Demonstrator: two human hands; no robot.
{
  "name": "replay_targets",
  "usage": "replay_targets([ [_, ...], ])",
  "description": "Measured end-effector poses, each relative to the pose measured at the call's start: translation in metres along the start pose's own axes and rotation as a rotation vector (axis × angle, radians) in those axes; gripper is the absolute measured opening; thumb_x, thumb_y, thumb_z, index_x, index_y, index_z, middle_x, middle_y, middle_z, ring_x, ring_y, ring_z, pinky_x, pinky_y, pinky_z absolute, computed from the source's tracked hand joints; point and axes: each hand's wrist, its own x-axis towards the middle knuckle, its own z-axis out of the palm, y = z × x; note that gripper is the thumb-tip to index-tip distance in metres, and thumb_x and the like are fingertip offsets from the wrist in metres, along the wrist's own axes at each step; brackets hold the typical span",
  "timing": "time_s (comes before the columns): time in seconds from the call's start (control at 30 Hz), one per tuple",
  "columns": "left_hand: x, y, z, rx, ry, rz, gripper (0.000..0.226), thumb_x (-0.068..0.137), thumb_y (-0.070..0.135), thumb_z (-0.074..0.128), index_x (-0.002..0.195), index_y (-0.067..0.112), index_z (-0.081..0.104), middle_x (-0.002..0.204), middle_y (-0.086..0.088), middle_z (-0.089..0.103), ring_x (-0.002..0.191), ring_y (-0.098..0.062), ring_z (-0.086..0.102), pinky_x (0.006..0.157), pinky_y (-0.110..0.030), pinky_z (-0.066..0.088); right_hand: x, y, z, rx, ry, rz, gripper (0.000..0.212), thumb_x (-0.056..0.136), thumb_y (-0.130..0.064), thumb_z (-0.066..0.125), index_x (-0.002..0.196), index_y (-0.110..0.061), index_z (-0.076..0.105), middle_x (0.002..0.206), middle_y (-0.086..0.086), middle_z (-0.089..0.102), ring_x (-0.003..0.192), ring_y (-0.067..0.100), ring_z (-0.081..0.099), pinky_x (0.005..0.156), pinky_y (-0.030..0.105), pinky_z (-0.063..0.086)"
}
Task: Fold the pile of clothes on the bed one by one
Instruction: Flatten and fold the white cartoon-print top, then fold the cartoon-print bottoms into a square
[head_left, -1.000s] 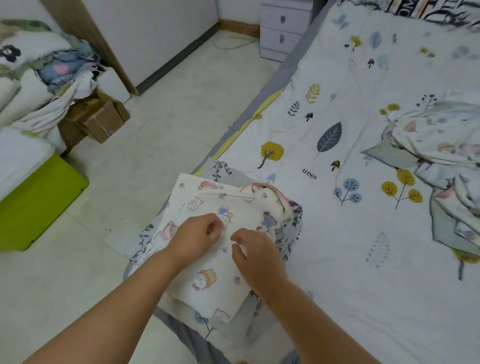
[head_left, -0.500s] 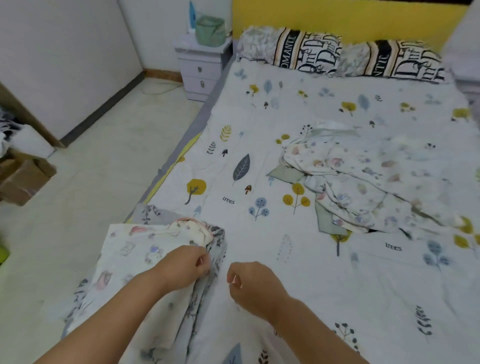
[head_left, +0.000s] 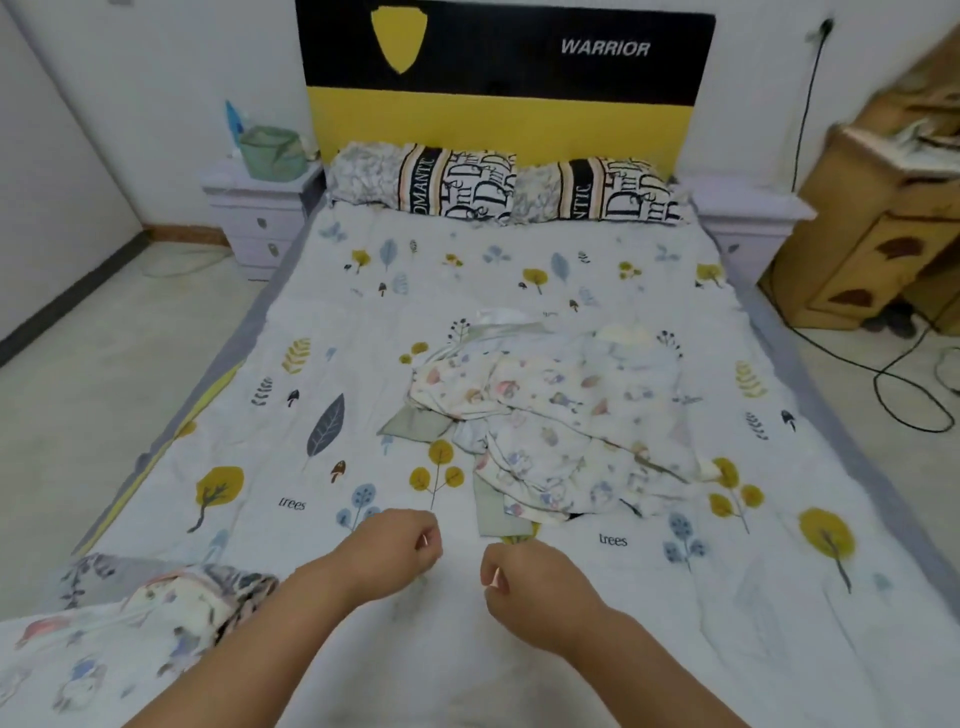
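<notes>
A crumpled pile of pale printed clothes (head_left: 561, 415) lies in the middle of the bed (head_left: 363, 322), on a white sheet with a leaf-and-tree print. Folded cartoon-print garments (head_left: 130, 639) sit stacked at the bed's near left corner. My left hand (head_left: 389, 553) and my right hand (head_left: 530, 587) hover side by side over the bare sheet in front of the pile, fingers loosely curled, holding nothing. Neither hand touches the pile or the stack.
Two patterned pillows (head_left: 498, 187) lean at the yellow and black headboard (head_left: 498, 104). A pale nightstand (head_left: 260, 218) with a green container stands at the far left, a wooden cabinet (head_left: 878, 234) at the right. Black cables (head_left: 893, 384) trail on the floor to the right.
My left hand let go of the folded cartoon-print garment at the left corner. Both hands moved right toward the bed's middle, and my view swung up to face the headboard.
</notes>
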Motion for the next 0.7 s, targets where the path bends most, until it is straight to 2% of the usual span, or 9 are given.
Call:
replay_targets([
  [0.1,0.033,0.033,0.004,0.0,-0.001,0.012,0.027,0.091,0.019,0.044,0.066,0.028,0.041,0.069,0.012,0.045,0.07,-0.01,0.043,0.054,-0.017,0.031,0.001,0.041,-0.03,-0.021,0.012,0.02,0.023,0.087,-0.02,0.047,0.106,-0.021,0.059,0.108,0.003,0.062,0.101,0.02,0.055,0.071,0.023,0.035],
  [0.17,0.053,0.053,0.007,-0.002,-0.004,0.012,0.031,0.092,0.02,0.044,0.064,0.03,0.037,0.068,0.012,0.044,0.07,-0.01,0.042,0.058,-0.022,0.032,0.002,0.069,-0.049,-0.043,0.015,0.041,0.022,0.088,-0.02,0.047,0.106,-0.02,0.059,0.108,0.004,0.061,0.1,0.02,0.054,0.07,0.023,0.033],
  [0.33,0.104,0.087,0.015,-0.033,0.02,0.014,0.023,0.093,0.02,0.044,0.07,0.025,0.044,0.073,0.009,0.049,0.072,-0.01,0.046,0.06,-0.021,0.035,0.017,0.132,-0.089,-0.117,0.02,0.14,0.023,0.088,-0.02,0.046,0.107,-0.019,0.059,0.108,0.004,0.062,0.099,0.022,0.056,0.072,0.025,0.039],
  [0.47,0.149,0.092,0.021,0.025,0.069,-0.033,0.031,0.094,0.021,0.041,0.065,0.029,0.036,0.069,0.011,0.043,0.074,-0.012,0.046,0.054,-0.022,0.031,0.046,0.176,-0.107,-0.18,0.043,0.189,0.023,0.09,-0.019,0.046,0.108,-0.016,0.059,0.108,0.004,0.062,0.096,0.019,0.056,0.067,0.024,0.036],
  [0.57,0.188,0.085,0.028,0.064,0.099,-0.066,0.031,0.095,0.023,0.039,0.065,0.03,0.033,0.07,0.011,0.042,0.077,-0.014,0.047,0.062,-0.023,0.034,0.076,0.207,-0.114,-0.208,0.055,0.227,0.024,0.092,-0.02,0.046,0.112,-0.014,0.057,0.111,0.005,0.06,0.093,0.019,0.053,0.07,0.026,0.037],
  [0.7,0.245,0.073,0.042,0.078,0.105,-0.07,0.016,0.095,0.022,0.04,0.082,0.023,0.048,0.077,0.009,0.048,0.08,-0.012,0.048,0.06,-0.023,0.035,0.122,0.247,-0.107,-0.254,0.089,0.282,0.023,0.093,-0.018,0.041,0.111,-0.011,0.055,0.111,0.008,0.057,0.094,0.02,0.05,0.067,0.025,0.032],
])
